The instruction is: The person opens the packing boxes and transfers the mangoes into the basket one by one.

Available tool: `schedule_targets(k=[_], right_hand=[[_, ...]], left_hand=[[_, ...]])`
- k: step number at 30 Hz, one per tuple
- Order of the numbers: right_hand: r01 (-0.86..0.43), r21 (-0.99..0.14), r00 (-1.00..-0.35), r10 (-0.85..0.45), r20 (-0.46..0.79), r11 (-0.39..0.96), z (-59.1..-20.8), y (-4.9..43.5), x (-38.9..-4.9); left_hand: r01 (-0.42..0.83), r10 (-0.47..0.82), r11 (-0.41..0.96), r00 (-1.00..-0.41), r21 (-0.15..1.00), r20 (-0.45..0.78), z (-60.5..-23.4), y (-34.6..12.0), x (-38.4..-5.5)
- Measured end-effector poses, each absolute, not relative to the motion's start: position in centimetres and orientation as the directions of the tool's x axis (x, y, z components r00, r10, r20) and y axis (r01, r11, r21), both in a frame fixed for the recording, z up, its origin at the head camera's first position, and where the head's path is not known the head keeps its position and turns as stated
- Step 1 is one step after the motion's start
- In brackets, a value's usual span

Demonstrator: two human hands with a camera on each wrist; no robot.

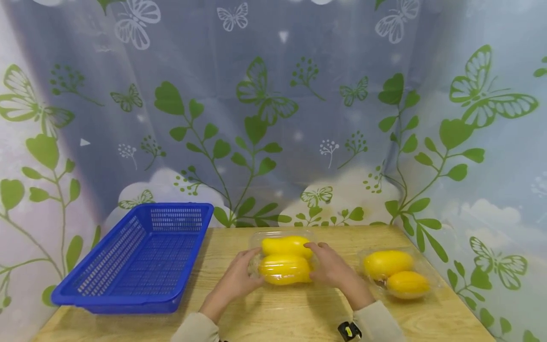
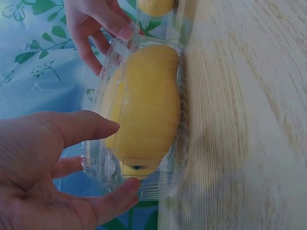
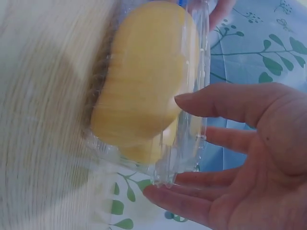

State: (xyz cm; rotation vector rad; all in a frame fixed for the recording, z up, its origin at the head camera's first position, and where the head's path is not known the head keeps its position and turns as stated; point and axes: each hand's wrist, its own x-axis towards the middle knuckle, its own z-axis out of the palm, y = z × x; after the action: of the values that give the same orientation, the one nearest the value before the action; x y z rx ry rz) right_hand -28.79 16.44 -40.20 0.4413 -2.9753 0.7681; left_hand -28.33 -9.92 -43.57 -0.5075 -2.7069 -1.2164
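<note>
A clear plastic clamshell box (image 1: pixel 282 233) sits on the table between the hands, two smooth yellow fruits (image 1: pixel 285 270) side by side inside. My left hand (image 1: pixel 239 274) holds the box's left end, thumb on the near side and fingers around the far side. At the opposite end, my right hand (image 1: pixel 335 268) holds it the same way, a fingertip over the lid's edge. Both wrist views show the lid over the fruit, with the left thumb (image 2: pixel 103 127) and the right thumb (image 3: pixel 201 100) against the clear plastic. Some fingers are partly hidden behind the box.
A blue plastic basket (image 1: pixel 188 270) with perforated sides stands at the left. To the right lies another clear box holding two yellow fruits (image 1: pixel 389 264). The wooden table (image 1: pixel 273 318) meets a patterned curtain (image 1: pixel 273 142) at its back and right edges.
</note>
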Motion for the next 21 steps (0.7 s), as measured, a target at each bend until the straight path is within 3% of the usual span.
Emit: schedule_targets(k=[21], right_hand=[[-0.348,-0.381,-0.937,-0.304,0.173,0.857,-40.88,15.61,-28.26]], left_hand=[[0.449,0.308,0.605,-0.893,0.658,0.327,-43.70,-9.93,-28.06]])
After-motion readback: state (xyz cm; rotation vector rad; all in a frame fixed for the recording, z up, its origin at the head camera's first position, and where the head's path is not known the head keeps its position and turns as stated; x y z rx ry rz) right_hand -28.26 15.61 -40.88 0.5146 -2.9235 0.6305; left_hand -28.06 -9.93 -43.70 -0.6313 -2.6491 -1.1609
